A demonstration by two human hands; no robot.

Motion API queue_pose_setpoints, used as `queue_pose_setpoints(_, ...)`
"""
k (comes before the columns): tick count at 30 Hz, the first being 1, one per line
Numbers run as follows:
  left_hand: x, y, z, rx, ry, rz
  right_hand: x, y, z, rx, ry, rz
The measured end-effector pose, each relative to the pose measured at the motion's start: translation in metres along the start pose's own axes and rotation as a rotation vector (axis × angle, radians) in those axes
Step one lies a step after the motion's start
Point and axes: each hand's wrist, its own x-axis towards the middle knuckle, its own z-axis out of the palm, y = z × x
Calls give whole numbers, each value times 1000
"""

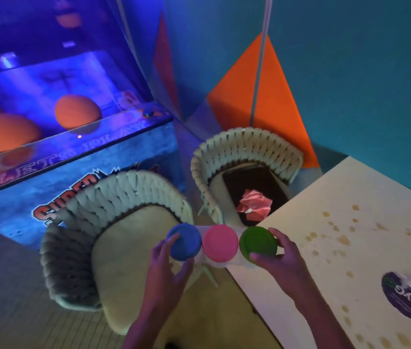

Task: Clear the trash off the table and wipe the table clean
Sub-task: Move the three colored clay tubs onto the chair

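Person holds a three-pot clay set (220, 244) in both hands, out past the table's near-left corner, over the gap between table and chair. The set is a white holder with three round lids in a row: blue lid (185, 241) on the left, pink lid (220, 243) in the middle, green lid (258, 243) on the right.

Left hand (169, 268) grips the blue end, thumb on top of the lid, fingers curled under. Right hand (278, 260) grips the green end, thumb on the lid's near edge, fingers wrapped round its far side.

Table (365, 202) is pale, sits right of the hands. Brownish spill spots (342, 239) are scattered across its top. Round dark purple sticker (408, 297) with "Clay" lettering lies near the right edge of the tabletop.

Two woven-back chairs stand left of the table. Near chair (123, 205) has a cream seat cushion, directly below the left hand. Far chair (247, 149) holds a dark tray (252, 182) on its seat, with a crumpled pink paper (254, 204) lying in the tray.

Arcade basketball machine (68, 147) glows blue on the left, orange balls (77, 115) inside. Teal wall behind has an orange triangle (274, 96).
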Motion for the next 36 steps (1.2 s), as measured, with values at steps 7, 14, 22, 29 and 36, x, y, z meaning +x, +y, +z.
queue_pose_setpoints(7, 31, -55, -79, 65, 40, -79, 25, -30, 105, -183, -109, -55)
queue_pose_setpoints(14, 56, -106, -141, 100, 56, -143, 46, -47, 197, -289, -152, -79)
queue_pose_setpoints(22, 81, -145, -156, 112, 72, -296, 90, -47, 254, -391, -230, -63)
queue_pose_setpoints(29, 123, -171, -145, 140, 101, -482, 165, -42, 294, -404, -396, -12)
queue_pose_setpoints(36, 176, -192, -129, 184, 129, -608, 242, -37, 331, -396, -520, 88)
